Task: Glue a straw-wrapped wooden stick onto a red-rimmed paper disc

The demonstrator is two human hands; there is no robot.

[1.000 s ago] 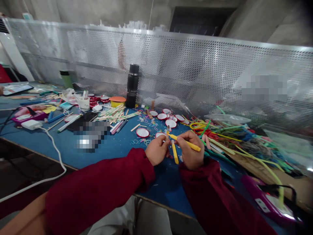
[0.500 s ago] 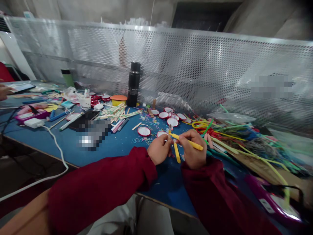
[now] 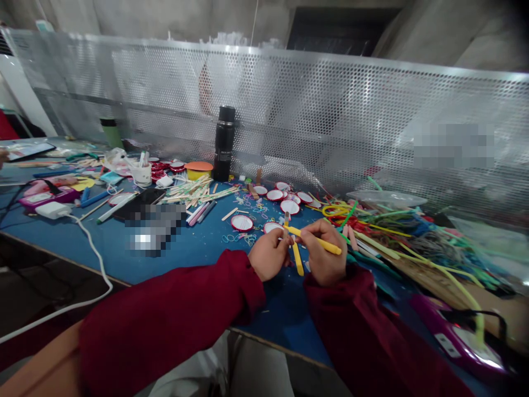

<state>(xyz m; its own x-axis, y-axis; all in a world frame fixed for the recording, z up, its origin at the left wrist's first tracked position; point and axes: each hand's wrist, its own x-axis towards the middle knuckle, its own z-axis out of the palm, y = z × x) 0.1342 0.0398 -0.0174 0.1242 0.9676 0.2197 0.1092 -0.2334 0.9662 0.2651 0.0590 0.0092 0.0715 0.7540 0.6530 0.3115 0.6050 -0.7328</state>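
Blue tabletop [image 3: 206, 242], with a perforated metal screen [image 3: 165, 110] behind. Near the middle, our left hand [image 3: 268, 258] pinches a small stick [image 3: 286, 219]; our right hand [image 3: 328, 259] grips a yellow pen-like tool [image 3: 329, 247], its tip at the stick. Between our hands lies another yellow piece [image 3: 297, 260]. Farther off: red-rimmed discs [image 3: 290, 207], tangled cords [image 3: 425, 240] right, black bottle [image 3: 223, 146] far.

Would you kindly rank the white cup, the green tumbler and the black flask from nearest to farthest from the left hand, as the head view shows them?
1. Black flask: beyond the left hand, slightly to its left.
2. White cup: farther left than the flask.
3. Green tumbler: farthest left of the three, near the perforated screen.
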